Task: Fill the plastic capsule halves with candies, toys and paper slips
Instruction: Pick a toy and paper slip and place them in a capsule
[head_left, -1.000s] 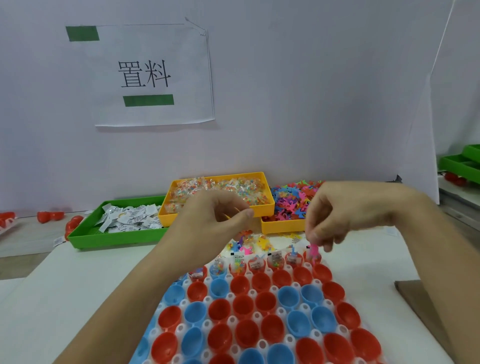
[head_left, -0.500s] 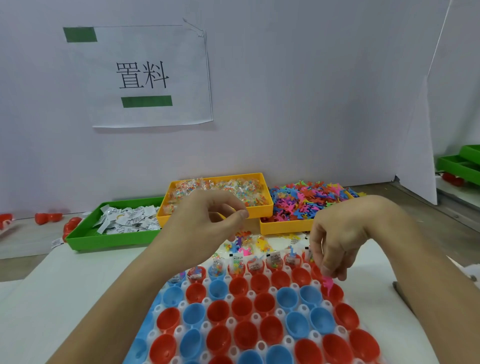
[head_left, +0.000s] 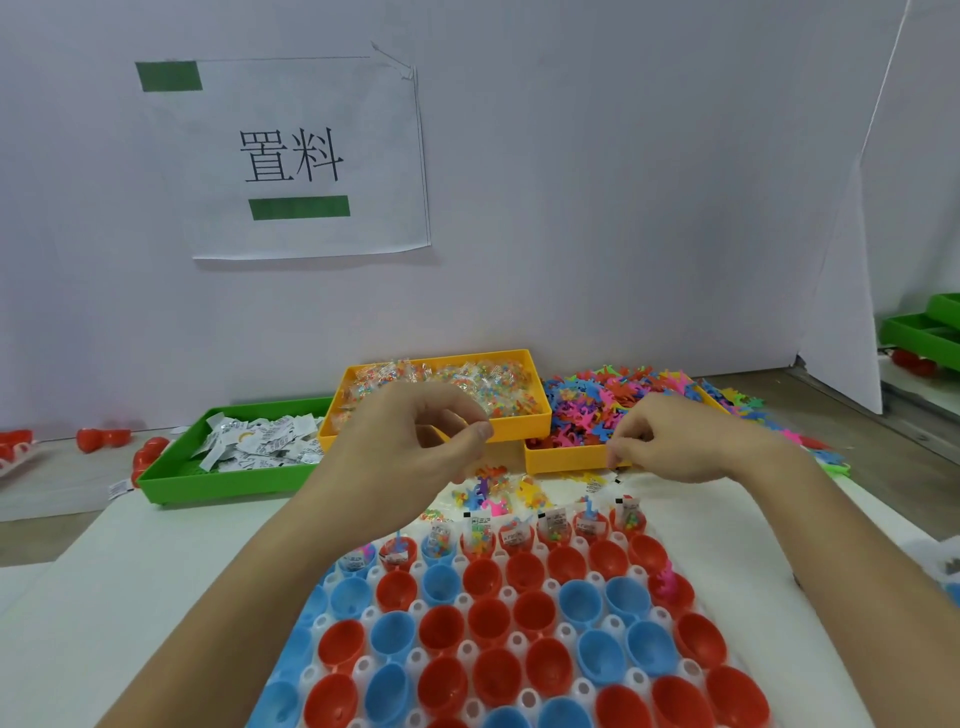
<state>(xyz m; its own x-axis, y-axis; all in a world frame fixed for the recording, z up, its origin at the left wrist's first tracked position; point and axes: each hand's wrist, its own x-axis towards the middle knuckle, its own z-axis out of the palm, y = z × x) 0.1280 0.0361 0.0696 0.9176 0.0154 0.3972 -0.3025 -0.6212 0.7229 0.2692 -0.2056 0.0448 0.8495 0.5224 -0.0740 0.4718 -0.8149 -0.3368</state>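
Hovering beyond the far edge of the white tray (head_left: 540, 670) of red and blue capsule halves (head_left: 488, 621), both hands work over a small heap of loose toys (head_left: 493, 491) on the desk (head_left: 130, 582). The left hand (head_left: 410, 441) has thumb and forefinger curled together; what its grip holds I cannot tell. The right hand (head_left: 670, 441), fingers bent down by the tray's far right corner, pinches near a paper slip; whether it holds it is unclear. The tray's farthest row already carries candies and slips. A pink toy (head_left: 667, 584) sits in a red half at the tray's right edge. Behind the tray stand a green bin of slips (head_left: 171, 480), a yellow candy bin (head_left: 519, 428) and a yellow toy bin (head_left: 566, 460).
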